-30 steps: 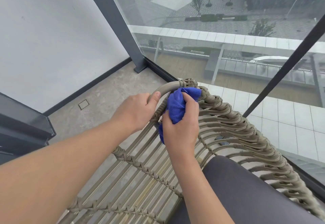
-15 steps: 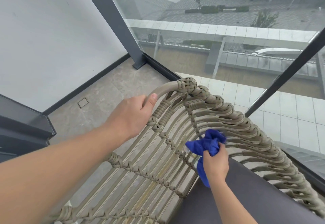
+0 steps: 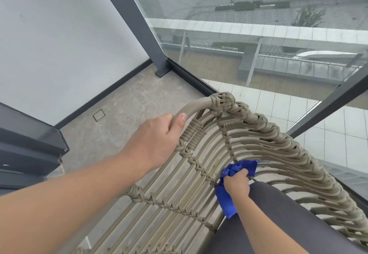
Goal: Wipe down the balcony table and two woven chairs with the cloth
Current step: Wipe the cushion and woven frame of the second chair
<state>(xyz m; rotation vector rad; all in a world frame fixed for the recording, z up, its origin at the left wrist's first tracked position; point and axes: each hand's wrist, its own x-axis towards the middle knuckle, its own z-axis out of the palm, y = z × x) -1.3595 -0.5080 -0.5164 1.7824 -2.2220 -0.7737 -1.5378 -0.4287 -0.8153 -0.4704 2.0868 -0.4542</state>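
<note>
A beige woven chair [image 3: 262, 132] fills the lower right of the head view, its curved backrest toward me. My left hand [image 3: 157, 140] grips the bare top rail of the backrest, thumb on the inner side. My right hand [image 3: 237, 182] holds a bunched blue cloth [image 3: 237, 169] low against the inside of the woven backrest, just above the dark grey seat cushion [image 3: 282, 220]. A tail of the cloth hangs below my wrist. The table and the second chair are out of view.
A glass balustrade with dark metal posts [image 3: 143, 26] runs close behind the chair. A white wall [image 3: 59, 40] stands at the left, a dark door frame [image 3: 29, 144] at the lower left. Stone floor [image 3: 123, 114] lies between the wall and the chair.
My right hand has carried the cloth down from the top rail to the bottom of the backrest's inner side. My left hand has kept its grip on the rail.
</note>
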